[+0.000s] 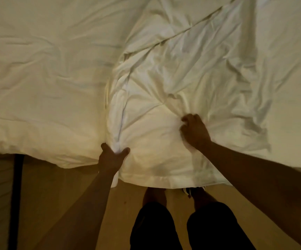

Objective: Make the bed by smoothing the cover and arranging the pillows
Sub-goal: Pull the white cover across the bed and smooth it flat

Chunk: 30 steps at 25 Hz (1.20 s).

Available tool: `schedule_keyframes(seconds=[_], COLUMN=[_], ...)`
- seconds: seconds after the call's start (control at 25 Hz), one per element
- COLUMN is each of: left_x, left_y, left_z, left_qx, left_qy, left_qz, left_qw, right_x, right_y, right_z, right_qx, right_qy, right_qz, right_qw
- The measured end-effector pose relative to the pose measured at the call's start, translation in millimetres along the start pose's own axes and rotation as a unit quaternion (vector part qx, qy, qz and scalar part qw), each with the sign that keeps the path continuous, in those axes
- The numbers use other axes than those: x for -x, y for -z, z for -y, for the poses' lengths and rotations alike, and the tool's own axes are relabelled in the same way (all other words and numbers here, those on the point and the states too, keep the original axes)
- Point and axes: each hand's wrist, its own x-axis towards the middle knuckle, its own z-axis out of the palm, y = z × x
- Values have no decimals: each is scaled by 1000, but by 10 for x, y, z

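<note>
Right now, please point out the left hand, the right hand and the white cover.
left hand (112, 159), head view: back of the hand, gripping a bunched fold.
right hand (194, 131), head view: back of the hand, fingers curled into the cloth.
white cover (38, 87), head view: wrinkled top surface.

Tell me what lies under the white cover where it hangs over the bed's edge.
Below the cover hem, only tan floor and the person's feet show. Whatever lies beneath it is hidden.

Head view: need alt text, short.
Seen from above, both hands grip a rumpled white cover at the bed's near edge: the left hand bunches a fold at the hem, the right hand clutches fabric farther in. Below are the person's legs and a tan floor.
</note>
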Motion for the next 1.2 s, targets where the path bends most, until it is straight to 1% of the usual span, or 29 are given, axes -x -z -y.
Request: schedule_keyframes(seconds=[0.08,0.16,0.2,0.28,0.32,0.36,0.4,0.44,0.48,0.52,0.56,0.6,0.68,0.76,0.8,0.88,0.92,0.96,1.0,1.04,1.08,1.12,1.2], left_x=[92,175,199,254,294,370,449,537,592,612,639,664,686,728,744,766,810,829,850,806,763,709,571], left_y=[-112,-186,-206,-225,-255,-330,-429,-535,-657,-764,-850,-912,-961,-936,-914,-895,-885,-891,-896,-899,-877,-842,-708], left_z=[-78,-193,-261,-403,-479,-594,-708,-811,-898,-948,-987,-1014,-1000,-1014,-1008,-945,-945,-933,-911,-836,-765,-696,-464], left_qx=[32,49,56,82,110,134,140,130,113,96,81,75,69,77,87,96,91,76,41,-6,-46,-76,-126], left_qy=[3,6,4,-13,-19,-23,-31,-39,-48,-54,-58,-58,-51,-40,-34,-21,-13,-6,1,6,9,13,22], left_qz=[-49,-69,-65,-31,-4,33,71,103,124,135,134,122,86,59,58,82,116,167,216,236,221,170,42], left_qw=[998,996,996,996,994,990,987,985,985,985,986,988,993,994,994,992,989,983,975,972,974,982,991], right_x=[371,682,792,970,1039,1120,1184,1233,1264,1298,1323,1317,1266,1328,1403,1595,1727,1850,1914,1943,1922,1870,1668], right_y=[140,275,326,431,463,496,514,503,448,370,272,107,-118,71,223,361,455,540,576,611,611,611,506], right_z=[-597,-1070,-1256,-1531,-1620,-1730,-1823,-1902,-1986,-2084,-2196,-2358,-2544,-2406,-2310,-2473,-2609,-2732,-2853,-2968,-3074,-3124,-3116], right_qx=[16,69,83,77,59,17,-56,-147,-236,-317,-398,-475,-579,-616,-609,-587,-576,-564,-547,-537,-528,-513,-439], right_qy=[-68,-139,-173,-226,-256,-297,-361,-439,-515,-565,-575,-559,-503,-478,-483,-479,-471,-467,-469,-478,-487,-501,-526], right_qz=[-69,-126,-146,-174,-186,-198,-200,-188,-162,-140,-132,-126,-126,-173,-185,-221,-237,-246,-243,-217,-173,-134,-87], right_qw=[995,980,970,955,947,934,909,866,808,749,702,668,629,602,601,614,625,635,649,660,674,684,723])
